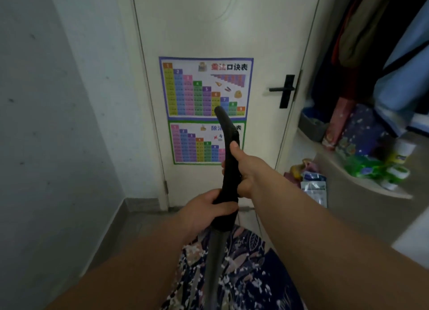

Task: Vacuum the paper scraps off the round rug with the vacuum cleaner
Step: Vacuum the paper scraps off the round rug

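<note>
Facing a bare grey wall [46, 100] on the left and a pale closed door [209, 30] straight ahead. Clenching the left hand [204, 208] round the lower end of the black handle of the vacuum cleaner [229, 175], fingers and thumb wrapping it just above the grey tube [216, 258] dropping out of the bottom of the view. Holding that handle nearly upright, curving tip rising in front of two coloured number charts [204, 86] sticking to the middle of the door. Grasping the same handle higher up with the right hand [246, 170], thumb lying along the front and pointing up, other fingers curling round behind, just above the left hand. Looking down past the tube onto a dark blue fabric [250, 275] with a pale leaf and flower pattern, filling the lower middle: possibly the round rug, possibly a garment, impossible to tell, and no telling paper scraps from its white flecks. Passing a black lever handle [282, 90] at the door's right edge and plastic bags [313, 186] lying on the floor at the foot of the frame. Taking in, far right, a curved shelf [371, 186] carrying green packets [362, 168] and white jars [404, 151] along its front edge, boxes [341, 121] standing toward its back edge, and clothes [348, 30] hanging above.
</note>
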Tool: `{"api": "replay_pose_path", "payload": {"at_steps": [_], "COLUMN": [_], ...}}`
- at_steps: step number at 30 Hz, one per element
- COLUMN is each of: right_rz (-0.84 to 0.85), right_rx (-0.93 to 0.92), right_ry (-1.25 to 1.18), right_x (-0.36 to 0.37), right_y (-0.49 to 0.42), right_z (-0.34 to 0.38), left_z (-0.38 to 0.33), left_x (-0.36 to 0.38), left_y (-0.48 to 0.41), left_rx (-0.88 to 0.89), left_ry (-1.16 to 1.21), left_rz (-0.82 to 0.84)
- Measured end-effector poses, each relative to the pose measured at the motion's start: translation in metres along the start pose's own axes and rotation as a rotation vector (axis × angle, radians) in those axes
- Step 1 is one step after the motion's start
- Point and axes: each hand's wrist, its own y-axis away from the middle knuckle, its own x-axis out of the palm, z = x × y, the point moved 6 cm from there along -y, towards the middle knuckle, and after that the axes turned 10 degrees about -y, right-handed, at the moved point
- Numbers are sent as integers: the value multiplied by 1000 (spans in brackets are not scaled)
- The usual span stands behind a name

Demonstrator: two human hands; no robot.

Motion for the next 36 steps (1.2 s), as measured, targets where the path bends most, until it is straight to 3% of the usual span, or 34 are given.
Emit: {"api": "replay_pose_path", "payload": {"at_steps": [6, 11, 18, 29, 36], "right_rz": [227, 396, 375, 300, 338], "right_rx": [37, 70, 108, 118, 151], "right_ry": [302, 323, 253, 295, 323], "right_x": [-62, -99, -128, -154, -170], "right_y": [-51, -65, -75, -71, -77], "right_z": [62, 92, 103, 56, 44], "left_z": [-35, -60, -69, -14, -6], "left_x": [67, 114, 147, 179, 198], "left_y": [-62, -84, -95, -80, -74], "left_rx": [-130, -204, -244, -284, -275], "left_ry": [200, 245, 199, 195, 161], "left_rz": [-169, -302, -382, -296, -367]}}
